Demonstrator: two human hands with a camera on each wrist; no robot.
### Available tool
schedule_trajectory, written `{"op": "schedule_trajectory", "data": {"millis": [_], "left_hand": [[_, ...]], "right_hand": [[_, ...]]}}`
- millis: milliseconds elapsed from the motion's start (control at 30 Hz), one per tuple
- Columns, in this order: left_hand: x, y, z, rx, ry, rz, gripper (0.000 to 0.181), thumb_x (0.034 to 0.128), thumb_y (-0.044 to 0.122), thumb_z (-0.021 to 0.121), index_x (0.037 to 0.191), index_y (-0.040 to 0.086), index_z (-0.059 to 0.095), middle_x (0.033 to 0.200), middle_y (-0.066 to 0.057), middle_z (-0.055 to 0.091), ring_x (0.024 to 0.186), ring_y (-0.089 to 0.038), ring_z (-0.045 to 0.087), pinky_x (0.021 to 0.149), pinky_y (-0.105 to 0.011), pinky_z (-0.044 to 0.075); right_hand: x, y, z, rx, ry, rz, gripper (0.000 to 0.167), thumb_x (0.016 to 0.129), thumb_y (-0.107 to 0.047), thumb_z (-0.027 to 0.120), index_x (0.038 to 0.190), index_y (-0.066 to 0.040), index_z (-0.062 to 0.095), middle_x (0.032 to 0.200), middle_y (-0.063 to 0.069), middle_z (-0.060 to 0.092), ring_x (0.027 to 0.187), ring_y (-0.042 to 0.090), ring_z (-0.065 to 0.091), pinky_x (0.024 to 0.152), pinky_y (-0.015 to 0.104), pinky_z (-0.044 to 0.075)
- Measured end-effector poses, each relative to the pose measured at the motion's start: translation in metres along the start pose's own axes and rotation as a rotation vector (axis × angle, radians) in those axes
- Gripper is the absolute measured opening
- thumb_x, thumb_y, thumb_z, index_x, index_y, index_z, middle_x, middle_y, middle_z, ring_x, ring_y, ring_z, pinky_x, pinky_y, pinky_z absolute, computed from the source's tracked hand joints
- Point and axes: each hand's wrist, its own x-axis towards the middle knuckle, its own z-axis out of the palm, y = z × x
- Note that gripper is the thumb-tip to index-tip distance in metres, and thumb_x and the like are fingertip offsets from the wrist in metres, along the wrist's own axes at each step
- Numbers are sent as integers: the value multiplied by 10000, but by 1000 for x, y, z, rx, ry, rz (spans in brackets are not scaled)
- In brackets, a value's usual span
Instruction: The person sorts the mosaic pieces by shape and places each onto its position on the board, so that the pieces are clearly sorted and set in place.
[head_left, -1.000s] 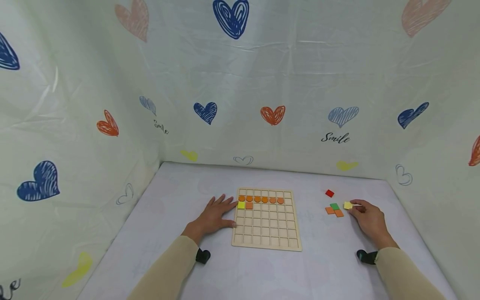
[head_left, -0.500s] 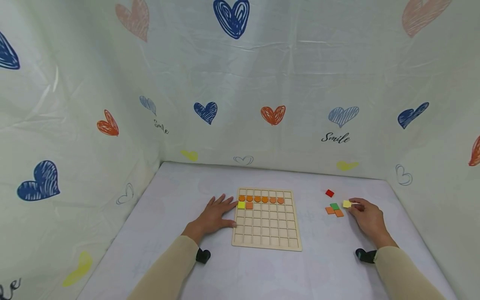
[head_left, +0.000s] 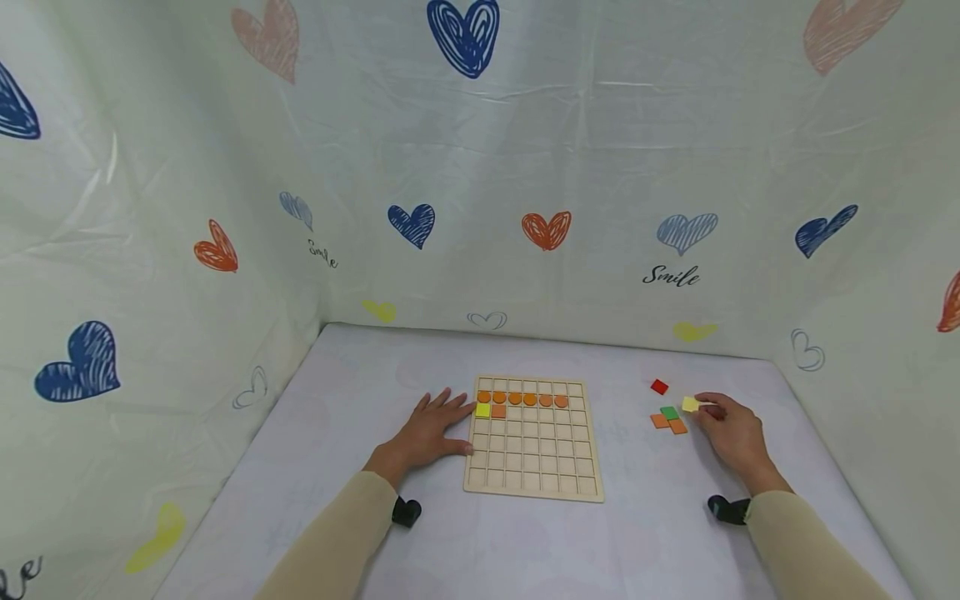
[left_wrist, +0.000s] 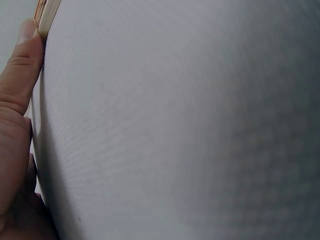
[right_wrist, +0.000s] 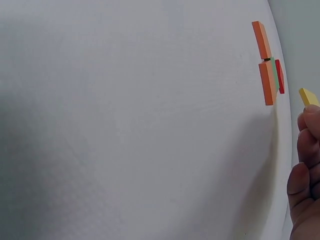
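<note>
My right hand (head_left: pixel 737 437) pinches a yellow square tile (head_left: pixel 690 404) between thumb and fingertips; in the right wrist view the yellow tile (right_wrist: pixel 308 97) stands off the white surface. Close by on its left lie a green tile (head_left: pixel 669 412), two orange tiles (head_left: pixel 678 427) and, farther back, a red tile (head_left: pixel 659 387). My left hand (head_left: pixel 427 433) lies with fingers spread against the left edge of a wooden grid board (head_left: pixel 540 483). Its thumb (left_wrist: pixel 25 60) touches the board's side in the left wrist view. Several orange discs (head_left: pixel 530 399) fill one row, above a yellow square (head_left: pixel 483 410) and an orange square (head_left: pixel 498 411).
A white-covered table (head_left: pixel 645 533) bears everything. Behind and beside it hangs a pale curtain (head_left: pixel 480 275) printed with hearts. A dark wrist camera (head_left: pixel 727 509) sits under each sleeve.
My right hand has shifted slightly left and away from me, carrying the yellow tile nearer the green and red ones. The left hand and the board stay put.
</note>
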Motion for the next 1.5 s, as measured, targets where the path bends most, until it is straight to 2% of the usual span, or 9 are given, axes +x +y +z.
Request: {"op": "schedule_trajectory", "data": {"millis": [300, 500, 600, 700, 867, 1133, 1333, 1500], "left_hand": [[0, 0, 0, -9, 1, -2, 851, 893, 598, 764, 1615, 266, 460, 1714, -12, 368, 1644, -313, 169, 1349, -553, 64], [1, -1, 1, -5, 1, -5, 860, 890, 613, 760, 1618, 276, 453, 1718, -5, 359, 1647, -305, 160, 1351, -549, 57], [1, 0, 1, 1, -1, -7, 864, 889, 613, 761, 1621, 275, 448, 1719, -5, 356, 1647, -302, 160, 1351, -546, 54], [1, 0, 0, 10, -2, -8, 867, 889, 611, 762, 1622, 273, 446, 1719, -4, 357, 1647, -303, 161, 1352, -545, 55], [1, 1, 0, 13, 0, -11, 864, 888, 602, 769, 1620, 271, 450, 1718, -2, 360, 1646, -303, 164, 1352, -544, 58], [2, -1, 1, 13, 0, -3, 869, 887, 616, 761, 1620, 269, 451, 1717, -6, 362, 1645, -310, 167, 1350, -552, 63], [2, -2, 1, 14, -7, -6, 874, 887, 612, 763, 1624, 267, 443, 1719, -7, 357, 1646, -308, 161, 1351, -548, 53], [2, -2, 2, 10, -8, -9, 865, 892, 604, 764, 1623, 270, 443, 1719, -4, 356, 1647, -307, 160, 1351, -547, 52]], "right_hand": [[0, -9, 2, 20, -1, -31, 364, 1062, -104, 602, 1408, 7, 589, 1283, 311, 638, 1148, 447, 596, 997, 606, 569], [0, -14, 6, 37, -11, -19, 383, 1065, -106, 611, 1431, 0, 573, 1300, 298, 631, 1163, 440, 596, 996, 585, 587], [0, -16, 8, 37, -6, -24, 378, 1064, -112, 618, 1424, -5, 581, 1289, 287, 636, 1141, 423, 606, 949, 534, 621], [0, -20, 9, 40, 0, -40, 367, 1058, -118, 632, 1406, -7, 596, 1270, 278, 650, 1109, 403, 627, 852, 425, 656], [0, -24, 10, 41, 1, -70, 345, 1052, -127, 635, 1378, -18, 618, 1232, 266, 666, 1038, 367, 654, 702, 262, 629], [2, -30, 14, 44, -24, -87, 350, 1046, -117, 659, 1375, -8, 619, 1235, 273, 677, 1006, 350, 666, 719, 254, 603], [0, -38, 14, 61, -43, -97, 363, 1037, -115, 673, 1381, -8, 628, 1257, 276, 685, 999, 340, 667, 648, 160, 554], [-3, -42, 16, 78, -44, -131, 352, 1028, -119, 682, 1359, -6, 642, 1245, 277, 695, 948, 318, 676, 626, 172, 546]]}}
